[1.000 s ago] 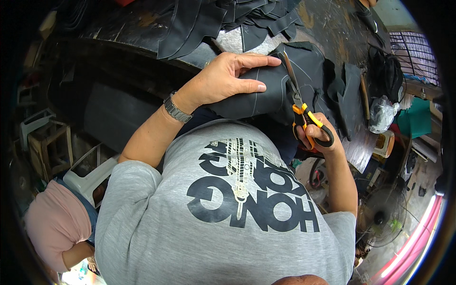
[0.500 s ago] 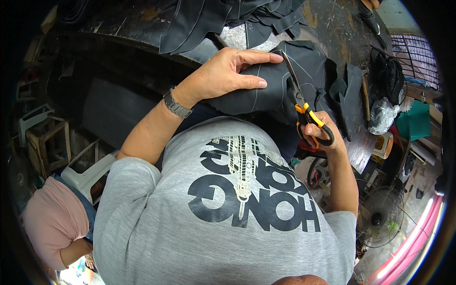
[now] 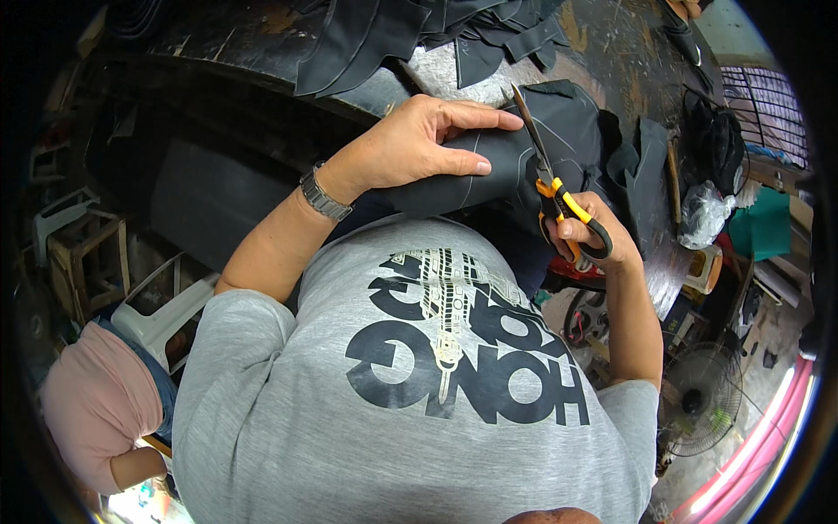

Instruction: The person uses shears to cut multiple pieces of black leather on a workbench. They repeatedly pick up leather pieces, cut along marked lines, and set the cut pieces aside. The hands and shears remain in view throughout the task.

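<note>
A black leather-like sheet [image 3: 476, 185] with pale curved lines drawn on it spans the table's near edge and my lap. My left hand [image 3: 423, 140] holds it from the left, index finger and thumb stretched over its top; the other fingers are mostly hidden. In my right hand [image 3: 602, 229] is a pair of scissors [image 3: 559, 194] with yellow-and-black handles. Their blades point away from me, slightly parted at the tips, with the tips beside my left index finger. The sheet lies around and under the blades.
Cut black pieces [image 3: 371, 44] are heaped on the dark worn table [image 3: 624, 61] at the far side. More black scraps [image 3: 646, 162] hang at right, near a clear plastic bag [image 3: 701, 214]. A fan [image 3: 698, 397] stands lower right; a person in pink [image 3: 100, 402] is at lower left.
The scissors have shifted slightly left and away from me, their tips now parted a little. My left hand has moved slightly, still on the sheet.
</note>
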Motion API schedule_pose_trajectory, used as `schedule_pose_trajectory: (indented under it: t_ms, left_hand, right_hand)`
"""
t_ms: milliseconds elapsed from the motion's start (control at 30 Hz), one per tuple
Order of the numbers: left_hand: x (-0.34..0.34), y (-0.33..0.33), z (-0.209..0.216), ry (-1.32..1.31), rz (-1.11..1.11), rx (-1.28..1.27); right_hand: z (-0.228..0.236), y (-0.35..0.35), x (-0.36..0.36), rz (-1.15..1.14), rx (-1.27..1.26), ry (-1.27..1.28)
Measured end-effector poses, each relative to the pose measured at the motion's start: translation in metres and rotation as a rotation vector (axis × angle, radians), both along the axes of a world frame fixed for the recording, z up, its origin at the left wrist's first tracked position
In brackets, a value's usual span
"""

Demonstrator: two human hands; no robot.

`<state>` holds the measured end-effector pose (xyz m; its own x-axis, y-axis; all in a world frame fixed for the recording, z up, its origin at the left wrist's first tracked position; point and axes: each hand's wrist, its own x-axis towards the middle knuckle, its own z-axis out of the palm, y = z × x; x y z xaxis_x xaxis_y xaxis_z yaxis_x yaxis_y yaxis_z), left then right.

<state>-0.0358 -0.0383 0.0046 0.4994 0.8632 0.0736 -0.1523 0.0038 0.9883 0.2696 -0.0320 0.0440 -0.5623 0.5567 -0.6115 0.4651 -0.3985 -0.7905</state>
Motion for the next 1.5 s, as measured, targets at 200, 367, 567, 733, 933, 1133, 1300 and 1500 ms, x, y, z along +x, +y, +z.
schedule_pose_trajectory:
  t_ms: [200, 367, 567, 733, 933, 1133, 1300, 1500]
  left_hand:
    - [0.0, -0.003, -0.002, -0.008, 0.026, 0.001]
    - [0.001, -0.004, -0.005, -0.012, 0.032, -0.026]
    - [0.0, -0.005, -0.006, -0.023, 0.03, -0.06]
    - [0.007, -0.005, -0.001, 0.046, -0.03, -0.015]
    - [0.032, 0.018, 0.04, -0.16, 0.079, 0.145]
    - [0.041, 0.079, 0.051, -0.49, 0.512, 0.255]
    - [0.025, 0.062, 0.007, 0.061, 0.645, 0.245]
    - [-0.01, 0.04, 0.007, 0.303, 0.415, 0.103]
  right_hand:
    - [-0.003, 0.004, -0.007, -0.01, 0.013, 0.003]
    - [-0.006, -0.004, -0.008, -0.058, -0.01, 0.008]
    - [-0.006, -0.008, -0.012, -0.074, 0.028, -0.047]
    - [-0.012, -0.019, -0.011, -0.203, 0.046, 0.039]
    - [-0.013, -0.041, -0.005, -0.517, 0.226, 0.349]
    - [-0.005, -0.057, 0.013, -0.734, 0.366, 0.375]
    - [-0.018, -0.078, 0.002, -0.712, 0.077, 0.248]
    - [-0.044, -0.083, -0.015, -0.779, -0.299, 0.501]
